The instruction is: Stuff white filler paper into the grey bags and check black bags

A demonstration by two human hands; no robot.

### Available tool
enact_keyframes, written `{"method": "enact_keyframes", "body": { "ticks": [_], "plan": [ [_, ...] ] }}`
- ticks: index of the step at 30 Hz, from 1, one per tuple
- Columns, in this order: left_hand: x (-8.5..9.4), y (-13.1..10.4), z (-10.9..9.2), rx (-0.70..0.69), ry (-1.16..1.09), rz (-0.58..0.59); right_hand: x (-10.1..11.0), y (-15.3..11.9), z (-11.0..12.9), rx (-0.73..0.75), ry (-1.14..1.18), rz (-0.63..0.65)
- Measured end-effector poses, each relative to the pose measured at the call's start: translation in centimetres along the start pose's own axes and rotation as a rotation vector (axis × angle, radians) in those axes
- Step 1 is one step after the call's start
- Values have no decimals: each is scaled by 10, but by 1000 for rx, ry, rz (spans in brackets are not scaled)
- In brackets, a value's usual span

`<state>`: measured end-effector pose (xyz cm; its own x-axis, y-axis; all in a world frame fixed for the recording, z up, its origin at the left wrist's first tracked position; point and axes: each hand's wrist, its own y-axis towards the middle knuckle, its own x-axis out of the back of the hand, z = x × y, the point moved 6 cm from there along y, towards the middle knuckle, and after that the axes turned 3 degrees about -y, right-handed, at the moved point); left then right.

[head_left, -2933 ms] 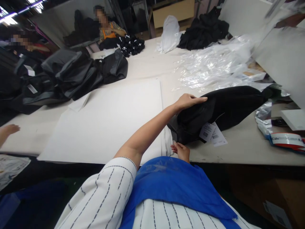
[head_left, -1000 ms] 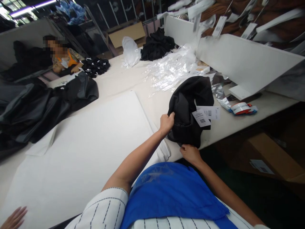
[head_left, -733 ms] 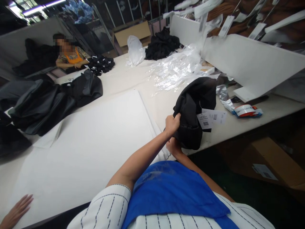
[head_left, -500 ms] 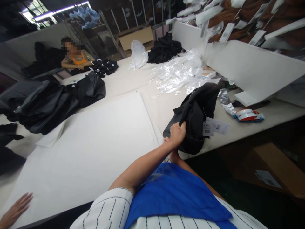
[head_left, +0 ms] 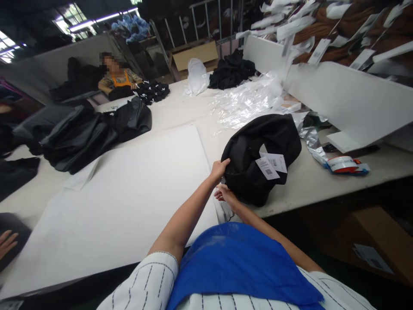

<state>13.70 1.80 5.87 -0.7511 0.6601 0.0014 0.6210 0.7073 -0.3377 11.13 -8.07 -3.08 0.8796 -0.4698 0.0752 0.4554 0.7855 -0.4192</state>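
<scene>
A black fabric article (head_left: 261, 133) lies bunched on the table to my right; its exact kind is hard to make out. Two white paper hang tags (head_left: 268, 168) rest on top of it. My left hand (head_left: 220, 168) is closed on the article's near left edge, thumb on top. Just below, my right hand (head_left: 226, 196) is against the article's lower left side, palm turned up. Its fingers are loosely apart past the edge, with nothing visible in them.
White sheets (head_left: 155, 185) cover the table on my left. Black fabric (head_left: 80, 133), clear plastic bags (head_left: 248, 101) and a tape roll (head_left: 343, 164) lie around. A co-worker (head_left: 119, 77) sits across; another person's hand (head_left: 7, 243) is at the left edge. A cardboard box (head_left: 380, 237) stands below.
The black article has been turned and spread out, its tags now facing up. My left hand has moved left to its edge. My right hand has come into fuller view.
</scene>
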Motion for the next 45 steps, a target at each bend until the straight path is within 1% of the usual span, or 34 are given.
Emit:
{"method": "enact_keyframes", "body": {
  "ticks": [2,4,5,7,9,10,12,13,14,15,17,19,21,22,23,24,26,28,29,31,32,34,35,37,39,41,42,43,45],
  "plan": [
    [17,8,1,47,-67,3,10,-13,-14,-43,19,62],
    [34,6,3,61,-130,14,33,-33,-34,-77,14,72],
    [42,1,5,58,-158,28,49,-43,-43,-87,11,38],
    [51,-15,14,42,-212,86,89,-62,-61,-98,13,-96],
    [52,-38,28,7,-241,160,130,-76,-70,-94,21,-274],
    [49,-49,36,-23,-224,192,147,-79,-70,-74,21,-360],
    [36,-67,52,-106,-112,242,171,-79,-60,7,6,-481],
    [28,-71,59,-150,-35,243,177,-75,-49,60,-5,-511],
    [22,-72,64,-180,34,212,179,-70,-36,112,-18,-523],
    [19,-68,67,-193,81,155,177,-64,-20,156,-29,-516],
    [21,-52,67,-164,104,-8,167,-52,14,222,-34,-469],
    [33,-29,57,-108,92,-151,148,-42,53,357,-67,-348],
    [49,-11,42,-88,99,-230,130,-34,89,561,-203,-207],
    [56,-6,34,-96,109,-258,125,-30,100,637,-335,-170],
    [61,-4,28,-115,124,-277,124,-24,104,669,-497,-167],
    [64,-6,25,-141,141,-281,128,-16,102,654,-659,-190],
    [60,-17,30,-189,177,-264,147,1,83,553,-909,-241],
    [45,-32,47,-231,276,-219,173,13,56,488,-1010,-238],
    [34,-38,58,-252,366,-189,186,16,42,478,-1038,-220],
    [14,-43,79,-281,540,-148,209,19,16,469,-1156,-146],
    [6,-43,86,-286,608,-127,218,19,4,474,-1242,-94],
    [-7,-36,97,-259,673,-88,233,16,-13,508,-1411,-6],
    [-11,-32,100,-241,689,-67,238,14,-18,534,-1468,17],
    [-16,-25,103,-218,705,-64,243,10,-21,583,-1492,21],
    [-13,-18,106,-244,705,-119,243,12,-21,609,-1448,32],
    [-1,-4,111,-286,697,-177,238,22,-23,631,-1377,70],
    [7,7,112,-330,687,-196,235,29,-24,657,-1351,80],
    [15,20,112,-370,682,-185,232,36,-26,683,-1326,64],
    [32,46,104,-442,697,-167,223,47,-32,722,-1273,10]
  ]
}}
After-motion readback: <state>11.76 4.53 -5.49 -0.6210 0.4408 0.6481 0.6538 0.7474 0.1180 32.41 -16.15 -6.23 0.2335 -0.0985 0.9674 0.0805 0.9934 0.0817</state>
